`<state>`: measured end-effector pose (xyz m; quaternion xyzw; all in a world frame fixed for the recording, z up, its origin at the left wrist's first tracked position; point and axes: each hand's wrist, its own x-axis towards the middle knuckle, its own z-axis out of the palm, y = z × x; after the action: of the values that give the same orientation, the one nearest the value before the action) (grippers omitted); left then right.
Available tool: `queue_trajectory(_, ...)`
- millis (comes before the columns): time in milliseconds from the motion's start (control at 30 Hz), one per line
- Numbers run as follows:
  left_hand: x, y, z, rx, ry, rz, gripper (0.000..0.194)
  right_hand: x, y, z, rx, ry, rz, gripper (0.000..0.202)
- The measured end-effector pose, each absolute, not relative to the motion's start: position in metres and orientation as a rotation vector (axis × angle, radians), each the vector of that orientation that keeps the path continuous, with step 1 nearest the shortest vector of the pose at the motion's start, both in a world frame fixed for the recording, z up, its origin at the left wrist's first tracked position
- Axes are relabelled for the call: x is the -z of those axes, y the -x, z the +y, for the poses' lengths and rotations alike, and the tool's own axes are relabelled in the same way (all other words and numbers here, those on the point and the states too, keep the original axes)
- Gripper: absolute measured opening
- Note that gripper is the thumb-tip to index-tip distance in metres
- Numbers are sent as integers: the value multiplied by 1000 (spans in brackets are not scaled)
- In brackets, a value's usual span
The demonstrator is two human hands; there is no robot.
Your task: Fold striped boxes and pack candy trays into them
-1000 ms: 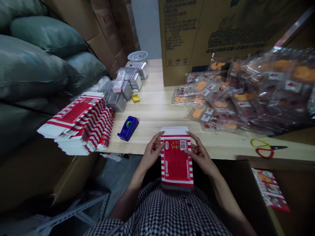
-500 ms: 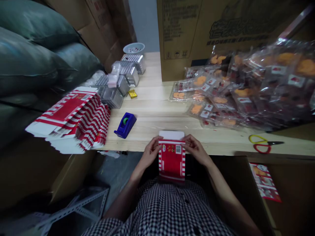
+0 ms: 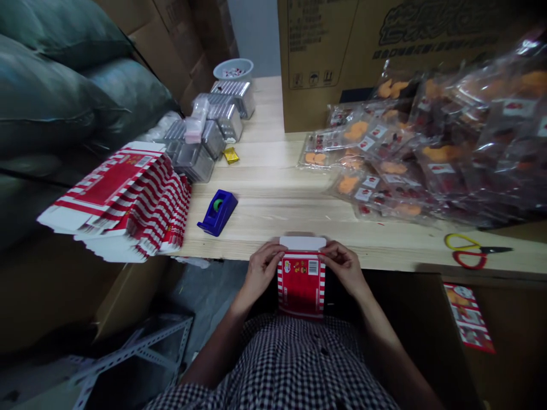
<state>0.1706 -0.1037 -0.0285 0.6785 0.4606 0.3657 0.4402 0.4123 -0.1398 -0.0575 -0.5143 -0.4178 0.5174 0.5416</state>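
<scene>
Red-and-white carton (image 3: pixel 301 289) near six o'clock, by the edge of the table (image 3: pixel 273 210), and I've got it pinched both sides: left hand (image 3: pixel 264 266) at its eleven o'clock corner, right hand (image 3: pixel 343 267) at one, thumbs facing inward, forearms slanting from seven and five.

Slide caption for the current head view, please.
The left hand and right hand hold a red-and-white carton near its white flap; blue tape dispenser left, scissors right.

small packing workshop, stuffed sacks (image 3: pixel 47 97) upper left, big carton (image 3: pixel 325 68) upper right, folded boxes (image 3: pixel 115 188) at left, bagged goods (image 3: pixel 393 165) at right
</scene>
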Motion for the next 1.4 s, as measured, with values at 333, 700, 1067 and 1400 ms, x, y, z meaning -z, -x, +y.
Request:
queue_trajectory(333, 44, -171, -80, -934, -1308, 1094, 23, 54, -416, -123, -1254, 1204, -1123, 20)
queue_trajectory(700, 41, -174, -60, -908, -1351, 996, 22, 56, -422, -107, -1369, 1147, -1095, 30)
queue_trajectory(1067, 25, -167, -54, -743, -1591, 917, 21, 46, -434, -100, -1352, 1131, -1377, 17)
queue_trajectory(1400, 12, -183, -5, -322, -1765, 591, 27, 46, -434, -76, -1659, 1119, -1332, 35)
